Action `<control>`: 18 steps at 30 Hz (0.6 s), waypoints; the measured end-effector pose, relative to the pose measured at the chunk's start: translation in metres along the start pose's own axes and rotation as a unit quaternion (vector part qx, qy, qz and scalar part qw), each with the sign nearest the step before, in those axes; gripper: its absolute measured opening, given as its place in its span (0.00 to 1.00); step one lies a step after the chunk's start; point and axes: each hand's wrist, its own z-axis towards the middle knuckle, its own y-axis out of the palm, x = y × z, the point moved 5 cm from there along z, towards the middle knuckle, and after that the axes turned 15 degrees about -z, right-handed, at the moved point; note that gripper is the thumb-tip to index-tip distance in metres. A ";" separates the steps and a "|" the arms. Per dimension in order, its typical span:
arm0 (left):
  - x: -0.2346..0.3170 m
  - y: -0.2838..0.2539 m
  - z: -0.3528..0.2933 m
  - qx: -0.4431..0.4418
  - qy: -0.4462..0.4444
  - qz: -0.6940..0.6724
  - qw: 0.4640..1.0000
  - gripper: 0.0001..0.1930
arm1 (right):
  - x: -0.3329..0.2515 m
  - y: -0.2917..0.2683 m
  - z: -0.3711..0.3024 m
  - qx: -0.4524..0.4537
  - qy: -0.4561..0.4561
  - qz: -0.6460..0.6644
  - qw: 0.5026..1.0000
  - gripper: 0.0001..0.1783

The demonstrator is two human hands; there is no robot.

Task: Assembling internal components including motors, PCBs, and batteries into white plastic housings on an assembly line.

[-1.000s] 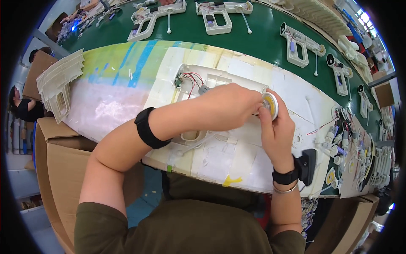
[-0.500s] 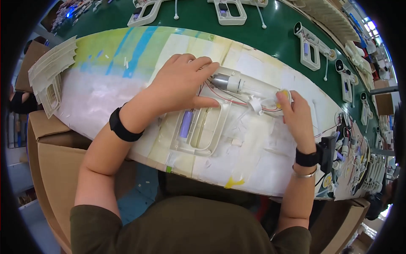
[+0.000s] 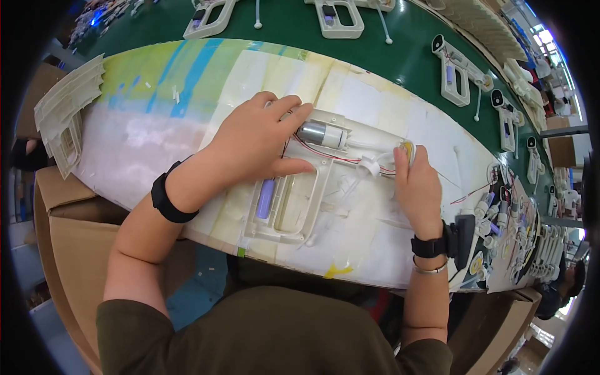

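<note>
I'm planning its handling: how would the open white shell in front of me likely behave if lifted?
The shell looks stiff, given its crisp moulded outline. It may feel heavier toward the silvery cylinder, probably metal. The thin red wires would likely flop, since they run in slack curves.

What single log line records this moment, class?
left hand: spread over white housing | right hand: gripping yellow-white disc | silver cylinder: in housing | purple cylinder: in handle
</note>
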 end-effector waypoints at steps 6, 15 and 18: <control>0.026 -0.029 -0.012 0.072 0.078 -0.052 0.993 0.25 | -0.027 -0.059 -0.047 0.235 -0.299 0.110 0.919 0.20; 0.064 0.042 0.037 -0.048 0.133 -0.033 0.989 0.10 | 0.001 -0.041 -0.023 0.079 -0.233 0.322 0.914 0.13; 0.069 0.054 0.043 -0.079 0.096 0.005 0.992 0.11 | -0.002 -0.047 -0.019 0.067 -0.234 0.276 0.930 0.10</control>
